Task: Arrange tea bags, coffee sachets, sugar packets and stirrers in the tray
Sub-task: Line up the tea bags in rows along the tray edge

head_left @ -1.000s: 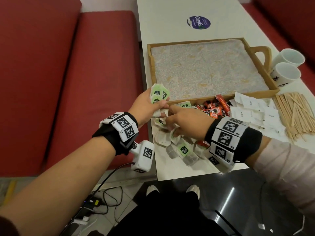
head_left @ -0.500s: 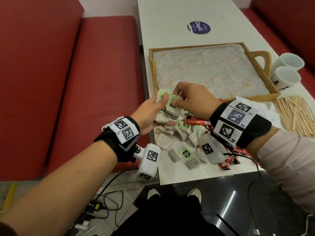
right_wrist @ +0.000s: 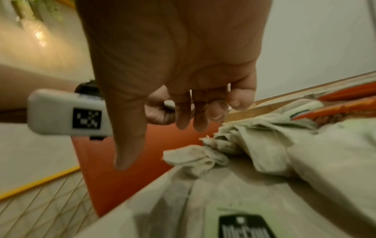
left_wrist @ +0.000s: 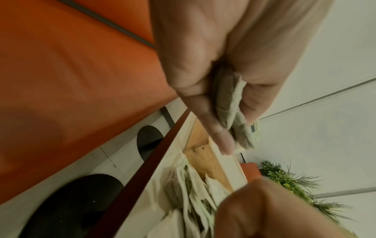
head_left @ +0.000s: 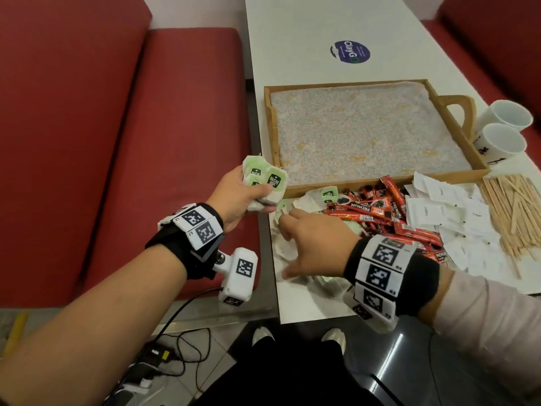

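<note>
My left hand (head_left: 257,193) hovers by the table's left edge and grips a bunch of tea bags (head_left: 265,178) with green tags; in the left wrist view the tea bags (left_wrist: 231,112) sit pinched between thumb and fingers. My right hand (head_left: 288,244) lies low over the loose tea bag pile (head_left: 310,197) on the table, fingers spread, index tip touching a green tag, holding nothing. The right wrist view shows its straight fingers (right_wrist: 183,116) above crumpled tea bags (right_wrist: 264,145). The wooden tray (head_left: 273,142) holds only a patterned liner.
Red coffee sachets (head_left: 380,212), white sugar packets (head_left: 448,215) and wooden stirrers (head_left: 515,212) lie in front of the tray towards the right. Two white cups (head_left: 503,133) stand beside the tray handle (head_left: 456,109). A red bench (head_left: 146,142) runs along the left.
My right hand has left the bunch in my left hand and dropped back down onto the tea bag pile. The left hand keeps its bunch, held a little further left.
</note>
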`<state>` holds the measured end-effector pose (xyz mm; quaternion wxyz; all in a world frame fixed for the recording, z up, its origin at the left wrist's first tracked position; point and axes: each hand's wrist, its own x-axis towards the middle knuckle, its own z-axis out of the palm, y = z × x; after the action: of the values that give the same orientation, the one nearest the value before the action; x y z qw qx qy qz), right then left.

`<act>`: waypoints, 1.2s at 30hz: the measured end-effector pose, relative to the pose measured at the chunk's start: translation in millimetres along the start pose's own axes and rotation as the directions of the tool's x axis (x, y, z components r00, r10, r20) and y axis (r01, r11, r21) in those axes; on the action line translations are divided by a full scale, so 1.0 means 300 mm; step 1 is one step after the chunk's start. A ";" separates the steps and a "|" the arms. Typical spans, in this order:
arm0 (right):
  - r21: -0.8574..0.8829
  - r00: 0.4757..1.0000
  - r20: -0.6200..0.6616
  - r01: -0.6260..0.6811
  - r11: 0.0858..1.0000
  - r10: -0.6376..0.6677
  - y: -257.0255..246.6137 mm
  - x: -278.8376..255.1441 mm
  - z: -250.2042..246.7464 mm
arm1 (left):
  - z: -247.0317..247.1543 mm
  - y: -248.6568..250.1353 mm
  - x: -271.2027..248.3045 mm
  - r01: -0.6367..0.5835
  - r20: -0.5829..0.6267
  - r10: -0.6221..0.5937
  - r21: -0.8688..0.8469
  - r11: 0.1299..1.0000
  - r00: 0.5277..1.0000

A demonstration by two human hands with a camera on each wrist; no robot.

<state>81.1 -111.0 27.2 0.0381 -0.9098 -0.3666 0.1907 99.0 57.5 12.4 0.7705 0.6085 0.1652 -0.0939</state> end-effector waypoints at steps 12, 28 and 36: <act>0.006 0.996 -0.087 -0.015 1.000 0.015 0.040 0.012 -0.043 | -0.045 -0.006 0.005 0.031 -0.016 -0.031 0.005 1.000 0.999; 0.611 0.983 -0.127 -0.029 0.791 0.135 0.237 0.050 -0.309 | 0.122 0.065 0.057 -0.007 0.065 0.008 -0.029 1.000 0.998; 0.563 0.960 -0.250 0.040 0.825 0.124 0.344 0.184 -0.422 | 0.228 0.164 0.122 -0.089 -0.053 0.085 -0.084 0.993 0.995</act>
<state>232.1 -139.7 105.1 0.3511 -0.8832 -0.2650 0.1626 159.6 5.3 57.5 0.7950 0.5835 0.1614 -0.0381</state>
